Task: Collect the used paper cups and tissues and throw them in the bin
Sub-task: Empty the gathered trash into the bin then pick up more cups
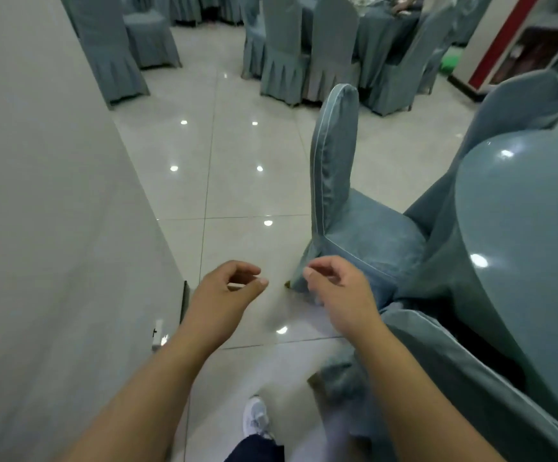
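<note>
My left hand (227, 291) hangs over the tiled floor at the lower middle, its fingers loosely curled and holding nothing. My right hand (337, 288) is beside it, a little to the right, in front of a covered chair's corner, also loosely curled and holding nothing. No paper cup, tissue or bin shows in the head view.
A grey wall (54, 211) runs along the left. A blue-covered chair (347, 201) and a round glass-topped table (521, 221) stand on the right. More covered chairs (284, 51) and a table fill the far side. Glossy floor tiles (237, 168) lie ahead. My white shoe (256, 416) is below.
</note>
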Available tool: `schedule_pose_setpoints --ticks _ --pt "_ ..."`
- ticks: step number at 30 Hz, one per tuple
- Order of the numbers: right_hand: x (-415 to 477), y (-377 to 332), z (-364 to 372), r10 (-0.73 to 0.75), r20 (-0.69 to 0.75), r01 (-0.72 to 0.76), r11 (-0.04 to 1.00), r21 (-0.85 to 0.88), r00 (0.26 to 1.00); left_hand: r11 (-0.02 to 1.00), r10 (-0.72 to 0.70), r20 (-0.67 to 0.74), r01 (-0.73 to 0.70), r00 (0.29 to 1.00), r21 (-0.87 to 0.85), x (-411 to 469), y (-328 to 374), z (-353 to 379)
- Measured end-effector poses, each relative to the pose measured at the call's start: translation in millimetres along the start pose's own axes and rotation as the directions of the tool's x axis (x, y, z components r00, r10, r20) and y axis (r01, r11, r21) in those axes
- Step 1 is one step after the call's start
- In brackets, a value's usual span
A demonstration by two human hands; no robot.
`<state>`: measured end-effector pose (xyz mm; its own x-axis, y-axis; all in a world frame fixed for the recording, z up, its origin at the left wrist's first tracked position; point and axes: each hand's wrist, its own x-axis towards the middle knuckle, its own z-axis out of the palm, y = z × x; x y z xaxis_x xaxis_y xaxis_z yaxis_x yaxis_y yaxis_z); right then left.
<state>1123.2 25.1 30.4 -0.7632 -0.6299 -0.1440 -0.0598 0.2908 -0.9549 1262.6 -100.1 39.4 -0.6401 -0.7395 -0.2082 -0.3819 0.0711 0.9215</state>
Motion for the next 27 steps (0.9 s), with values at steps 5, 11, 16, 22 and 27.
schedule_pose_setpoints --ticks 5,11,16,22,27 --pt "110 -44 -24 -0.100 -0.122 0.110 0.990 0.083 0.988 0.992 0.120 0.019 -0.121 0.993 0.047 106 64 10" --pt "208 -79 -54 -0.152 -0.209 0.182 0.974 0.133 0.966 0.967 0.245 0.046 -0.248 0.968 0.062 203 134 19" --pt "292 -95 -78 -0.212 -0.274 0.244 0.966 0.089 0.938 0.937 0.335 0.077 -0.341 0.939 0.077 292 182 35" --pt "397 -121 -107 -0.233 -0.382 0.294 0.949 0.110 0.894 0.889 0.434 0.153 -0.449 0.888 0.088 406 244 65" --pt "462 -136 -128 -0.190 -0.468 0.262 0.961 0.094 0.863 0.870 0.473 0.230 -0.492 0.850 0.027 482 283 86"
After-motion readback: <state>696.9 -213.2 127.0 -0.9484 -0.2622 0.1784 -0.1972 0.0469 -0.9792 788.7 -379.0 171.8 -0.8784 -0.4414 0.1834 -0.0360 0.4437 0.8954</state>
